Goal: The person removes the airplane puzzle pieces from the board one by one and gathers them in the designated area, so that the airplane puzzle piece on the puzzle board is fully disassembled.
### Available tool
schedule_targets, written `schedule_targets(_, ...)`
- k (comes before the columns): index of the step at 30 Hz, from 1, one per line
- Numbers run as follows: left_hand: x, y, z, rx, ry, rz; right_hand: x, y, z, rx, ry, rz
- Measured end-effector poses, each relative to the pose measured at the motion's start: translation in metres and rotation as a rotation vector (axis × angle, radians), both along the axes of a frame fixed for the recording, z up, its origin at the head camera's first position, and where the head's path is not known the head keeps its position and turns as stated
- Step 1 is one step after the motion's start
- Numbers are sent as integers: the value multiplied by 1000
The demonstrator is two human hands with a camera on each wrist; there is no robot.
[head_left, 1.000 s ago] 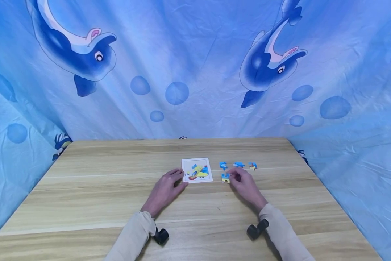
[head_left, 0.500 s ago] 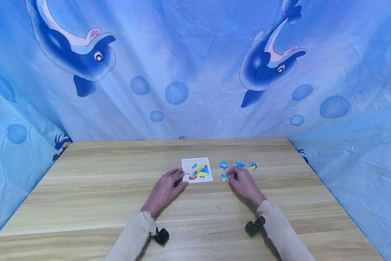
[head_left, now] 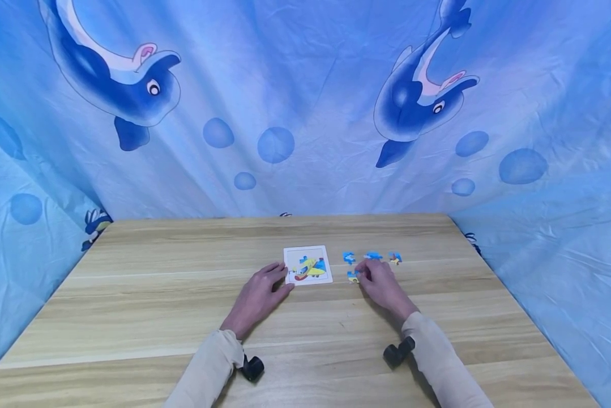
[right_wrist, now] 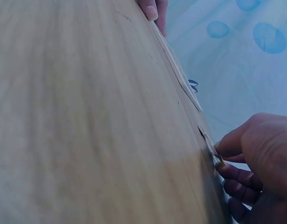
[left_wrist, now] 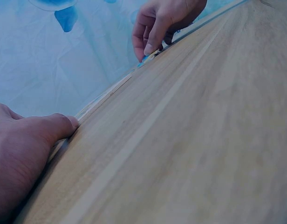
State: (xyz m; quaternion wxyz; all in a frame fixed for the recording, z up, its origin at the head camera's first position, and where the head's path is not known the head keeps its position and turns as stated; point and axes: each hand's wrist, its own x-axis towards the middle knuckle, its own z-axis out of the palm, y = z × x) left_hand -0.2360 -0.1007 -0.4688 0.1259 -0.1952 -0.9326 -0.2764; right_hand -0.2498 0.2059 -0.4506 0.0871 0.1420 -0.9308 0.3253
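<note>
A white-framed jigsaw board with a partly assembled yellow aeroplane picture lies flat on the table. My left hand rests at its left side, the thumb on the near left corner and relaxed fingers along the edge. To the right of the board, my right hand pinches a blue and yellow jigsaw piece between thumb and forefinger. From the right wrist, that piece shows edge-on, slightly tilted, close over the wood. The fingers cover its right part.
Beyond the right hand lie three loose jigsaw pieces: a blue and white one, a mostly blue one and a blue, red and yellow one. A blue dolphin-print curtain hangs behind the wooden table.
My right hand has shifted slightly left and closed its thumb and forefinger on the near jigsaw piece, covering more of it. My left hand and the board have stayed put.
</note>
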Motion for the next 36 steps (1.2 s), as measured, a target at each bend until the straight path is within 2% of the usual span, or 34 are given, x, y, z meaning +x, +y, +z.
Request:
schedule_targets(7,0,0,1,1,-18,5,-1,2,-1,9,39,40)
schedule_targets(14,0,0,1,-3,-19,7,0,1,0,48,73,-1)
schedule_targets(26,0,0,1,-8,-24,9,-2,3,-2,-82,101,-12)
schedule_targets(31,0,0,1,-2,-16,6,-4,-4,3,-134,116,35)
schedule_targets(36,0,0,0,-6,-12,6,-6,-15,4,-163,86,60)
